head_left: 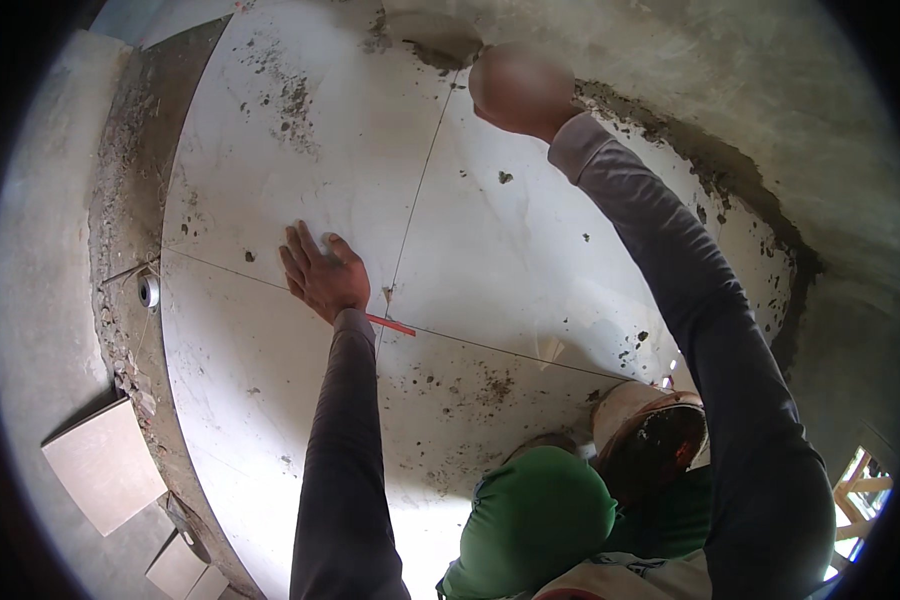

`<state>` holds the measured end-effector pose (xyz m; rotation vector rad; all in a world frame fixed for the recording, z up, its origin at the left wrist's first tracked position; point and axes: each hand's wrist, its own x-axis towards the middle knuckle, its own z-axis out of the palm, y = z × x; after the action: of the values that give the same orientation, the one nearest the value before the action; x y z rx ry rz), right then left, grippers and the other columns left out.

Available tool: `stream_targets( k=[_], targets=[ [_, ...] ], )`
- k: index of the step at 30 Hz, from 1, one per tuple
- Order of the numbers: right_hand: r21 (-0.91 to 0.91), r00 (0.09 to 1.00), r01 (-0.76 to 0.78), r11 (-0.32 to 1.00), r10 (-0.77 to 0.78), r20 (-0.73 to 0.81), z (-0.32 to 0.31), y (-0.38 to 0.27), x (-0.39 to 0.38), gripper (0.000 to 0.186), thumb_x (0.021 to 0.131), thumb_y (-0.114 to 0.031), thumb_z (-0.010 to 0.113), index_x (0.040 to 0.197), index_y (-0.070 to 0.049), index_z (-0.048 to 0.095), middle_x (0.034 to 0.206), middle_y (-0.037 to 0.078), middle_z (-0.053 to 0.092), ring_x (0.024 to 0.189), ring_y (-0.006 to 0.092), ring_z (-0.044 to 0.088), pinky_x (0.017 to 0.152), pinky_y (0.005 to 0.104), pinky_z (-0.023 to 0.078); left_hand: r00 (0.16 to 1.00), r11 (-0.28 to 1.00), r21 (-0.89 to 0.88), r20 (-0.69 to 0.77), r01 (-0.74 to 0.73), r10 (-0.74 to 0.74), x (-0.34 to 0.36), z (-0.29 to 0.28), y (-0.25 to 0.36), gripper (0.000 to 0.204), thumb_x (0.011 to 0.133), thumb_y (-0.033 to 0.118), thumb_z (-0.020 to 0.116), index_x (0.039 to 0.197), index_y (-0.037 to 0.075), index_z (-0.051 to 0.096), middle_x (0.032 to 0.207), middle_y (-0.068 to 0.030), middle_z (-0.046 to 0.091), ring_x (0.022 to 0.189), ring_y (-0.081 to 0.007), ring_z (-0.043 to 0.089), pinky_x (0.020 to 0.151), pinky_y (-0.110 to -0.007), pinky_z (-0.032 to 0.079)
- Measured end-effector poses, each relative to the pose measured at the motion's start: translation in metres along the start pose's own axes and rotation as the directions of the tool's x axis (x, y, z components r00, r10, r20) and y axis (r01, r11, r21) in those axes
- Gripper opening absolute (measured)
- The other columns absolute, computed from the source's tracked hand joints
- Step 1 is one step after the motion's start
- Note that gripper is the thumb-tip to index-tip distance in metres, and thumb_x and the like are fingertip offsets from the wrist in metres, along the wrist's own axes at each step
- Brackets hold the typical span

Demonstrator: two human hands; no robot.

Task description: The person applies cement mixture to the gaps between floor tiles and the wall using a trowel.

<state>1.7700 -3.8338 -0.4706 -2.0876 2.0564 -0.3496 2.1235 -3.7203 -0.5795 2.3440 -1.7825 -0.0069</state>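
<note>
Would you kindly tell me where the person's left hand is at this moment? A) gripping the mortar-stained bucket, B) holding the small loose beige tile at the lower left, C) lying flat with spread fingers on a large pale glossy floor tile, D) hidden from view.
C: the left hand lies palm-down, fingers spread, on the large pale glossy floor tile, just left of the joint line, far from the mortar-stained bucket.

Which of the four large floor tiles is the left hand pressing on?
The far-left tile: the left hand lies flat near its corner where the four joints meet.
</note>
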Motion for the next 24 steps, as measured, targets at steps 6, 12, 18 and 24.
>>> stream_targets(
  k=[6,12,18,24],
  targets=[
    [-0.205,0.986,0.057,0.977,-0.023,0.163,0.031,0.030,0.010,0.031,0.097,-0.026,0.060,0.112,-0.001,0.072,0.097,0.022,0.078,0.087,0.0465,0.075,0.083,0.0574,0.060,1.000,1.000,-0.010,-0.014,-0.003,0.002,0.000,-0.001,-0.002,0.065,0.110,0.047,0.043,0.168,0.017,0.041,0.176,-0.0064,0.039,0.164,-0.0316,0.030,0.133,-0.048,0.024],
    [0.108,0.961,-0.251,0.962,0.261,-0.091,0.054,0.034,-0.044,0.040,0.095,-0.028,0.060,0.127,-0.005,0.072,0.106,0.025,0.078,0.105,0.0444,0.075,0.097,0.0562,0.058,1.000,1.000,-0.010,-0.008,-0.007,0.007,0.001,0.000,-0.001,0.065,0.110,0.046,0.044,0.168,0.016,0.041,0.176,-0.0064,0.039,0.164,-0.0318,0.030,0.133,-0.049,0.024],
    [-0.148,0.948,-0.295,0.944,0.309,0.077,0.019,0.076,-0.047,0.043,0.097,-0.031,0.058,0.126,-0.004,0.073,0.105,0.026,0.078,0.101,0.0453,0.076,0.098,0.0576,0.057,1.000,1.000,-0.007,0.017,0.014,-0.014,0.001,-0.003,0.001,0.067,0.107,0.045,0.047,0.168,0.017,0.041,0.176,-0.0081,0.038,0.164,-0.0327,0.029,0.133,-0.050,0.023],
    [-0.102,0.956,-0.292,0.951,0.287,-0.060,0.014,0.064,-0.059,0.036,0.094,-0.033,0.063,0.114,-0.006,0.077,0.099,0.027,0.078,0.097,0.0474,0.075,0.092,0.0580,0.059,1.000,0.998,-0.053,0.024,0.019,-0.017,0.000,-0.004,0.000,0.067,0.108,0.045,0.046,0.168,0.016,0.041,0.177,-0.0077,0.037,0.165,-0.0325,0.028,0.133,-0.050,0.022]
  ],
)
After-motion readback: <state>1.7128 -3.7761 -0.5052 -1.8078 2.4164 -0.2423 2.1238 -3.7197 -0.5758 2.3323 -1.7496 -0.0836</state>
